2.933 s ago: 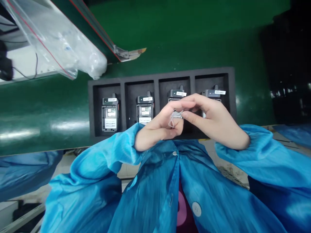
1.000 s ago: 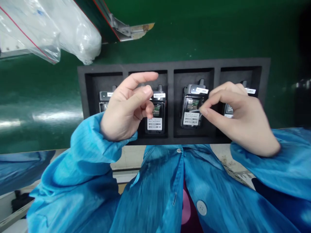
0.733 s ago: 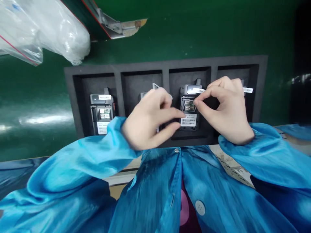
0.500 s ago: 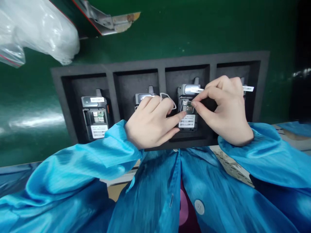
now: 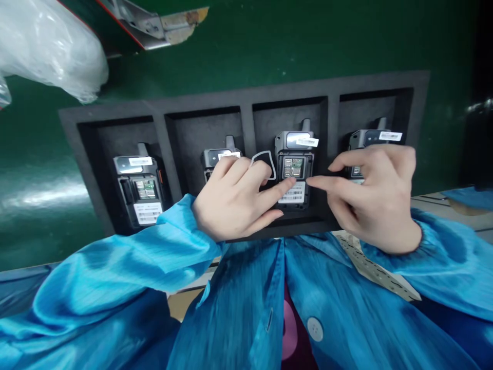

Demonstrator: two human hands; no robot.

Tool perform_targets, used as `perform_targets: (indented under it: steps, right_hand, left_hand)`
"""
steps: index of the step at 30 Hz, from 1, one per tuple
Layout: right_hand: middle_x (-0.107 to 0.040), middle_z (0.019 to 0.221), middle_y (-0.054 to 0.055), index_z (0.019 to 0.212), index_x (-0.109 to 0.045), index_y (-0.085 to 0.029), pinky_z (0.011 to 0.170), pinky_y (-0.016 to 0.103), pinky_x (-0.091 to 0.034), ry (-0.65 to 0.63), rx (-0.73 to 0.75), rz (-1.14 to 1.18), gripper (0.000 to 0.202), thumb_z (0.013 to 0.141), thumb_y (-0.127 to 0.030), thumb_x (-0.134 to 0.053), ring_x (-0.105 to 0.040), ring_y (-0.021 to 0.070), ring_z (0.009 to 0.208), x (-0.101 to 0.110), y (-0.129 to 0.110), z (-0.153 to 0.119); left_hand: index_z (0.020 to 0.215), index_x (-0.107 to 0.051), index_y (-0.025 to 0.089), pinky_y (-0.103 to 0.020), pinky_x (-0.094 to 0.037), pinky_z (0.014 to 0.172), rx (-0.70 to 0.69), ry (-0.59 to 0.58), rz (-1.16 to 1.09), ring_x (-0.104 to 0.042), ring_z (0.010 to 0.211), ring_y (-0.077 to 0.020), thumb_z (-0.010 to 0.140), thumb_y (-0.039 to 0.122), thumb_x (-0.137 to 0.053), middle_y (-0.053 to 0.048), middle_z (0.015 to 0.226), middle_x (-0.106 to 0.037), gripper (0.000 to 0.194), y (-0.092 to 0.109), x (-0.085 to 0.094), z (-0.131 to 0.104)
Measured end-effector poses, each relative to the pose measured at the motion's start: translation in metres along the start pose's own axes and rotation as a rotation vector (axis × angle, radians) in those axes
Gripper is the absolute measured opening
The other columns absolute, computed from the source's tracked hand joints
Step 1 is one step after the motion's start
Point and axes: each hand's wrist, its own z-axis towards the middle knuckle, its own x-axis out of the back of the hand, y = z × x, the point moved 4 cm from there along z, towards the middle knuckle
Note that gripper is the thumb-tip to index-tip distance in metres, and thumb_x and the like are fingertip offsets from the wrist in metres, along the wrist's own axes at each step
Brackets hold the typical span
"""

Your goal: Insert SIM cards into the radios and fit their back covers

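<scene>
A handheld radio (image 5: 310, 156) with a stub antenna lies face down in the third compartment of a black foam tray (image 5: 246, 100), its back open over a recess with card slots (image 5: 293, 167). My left hand (image 5: 234, 200) rests its index fingertip at the recess's lower edge. Its curled fingers hold a thin grey loop (image 5: 274, 167), which looks like a rubber seal. My right hand (image 5: 373, 192) is open, an extended fingertip at the radio's right edge and the other fingers apart. It partly covers the radio (image 5: 358, 139) in the fourth compartment.
More radios lie in the first compartment (image 5: 127, 167) and the second (image 5: 210, 156), the latter partly under my left hand. Clear plastic bags (image 5: 57, 51) sit at the upper left on the green tabletop (image 5: 308, 41), near a metal bracket (image 5: 154, 28).
My right hand has opened from a pinch over the recess and moved right and down, uncovering the third radio. My left hand keeps its place on the radio. The view has shifted slightly.
</scene>
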Motion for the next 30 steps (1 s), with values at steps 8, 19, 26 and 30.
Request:
perform_targets:
  steps: [8, 19, 26, 30]
  right_hand:
    - [-0.059, 0.121, 0.005, 0.116, -0.064, -0.032, 0.088, 0.045, -0.040, -0.019, 0.132, -0.159, 0.032, 0.086, -0.024, -0.059, -0.051, 0.0298, 0.109, -0.005, -0.006, -0.005]
    - [-0.055, 0.129, 0.009, 0.121, -0.063, -0.024, 0.095, 0.049, -0.043, 0.029, 0.024, -0.210, 0.039, 0.082, -0.023, -0.059, -0.049, 0.0339, 0.117, 0.000, -0.003, 0.007]
    - [-0.054, 0.131, 0.009, 0.124, -0.059, -0.024, 0.095, 0.047, -0.042, -0.021, 0.074, -0.274, 0.038, 0.088, -0.022, -0.050, -0.049, 0.0329, 0.121, -0.004, -0.005, 0.010]
    - [-0.054, 0.132, 0.011, 0.125, -0.058, -0.022, 0.096, 0.050, -0.040, -0.058, 0.063, -0.191, 0.038, 0.089, -0.020, -0.047, -0.046, 0.0344, 0.124, -0.005, -0.004, 0.009]
  left_hand:
    - [0.121, -0.061, 0.020, -0.039, -0.038, 0.071, -0.009, 0.001, 0.099, -0.049, 0.079, -0.0224, 0.090, 0.051, -0.049, -0.009, 0.092, -0.053, 0.045, 0.001, 0.001, 0.001]
    - [0.136, -0.051, 0.016, -0.038, -0.031, 0.071, 0.072, -0.080, 0.181, -0.046, 0.080, -0.0251, 0.086, 0.072, -0.039, -0.012, 0.095, -0.055, 0.076, -0.002, 0.001, 0.010]
    - [0.129, -0.055, 0.015, -0.039, -0.030, 0.071, 0.074, -0.084, 0.191, -0.045, 0.083, -0.0263, 0.088, 0.070, -0.037, -0.013, 0.096, -0.055, 0.071, -0.002, -0.003, 0.017]
    - [0.127, -0.057, 0.014, -0.039, -0.030, 0.071, 0.057, -0.047, 0.208, -0.045, 0.082, -0.0255, 0.088, 0.070, -0.039, -0.012, 0.094, -0.056, 0.071, -0.001, -0.001, 0.017]
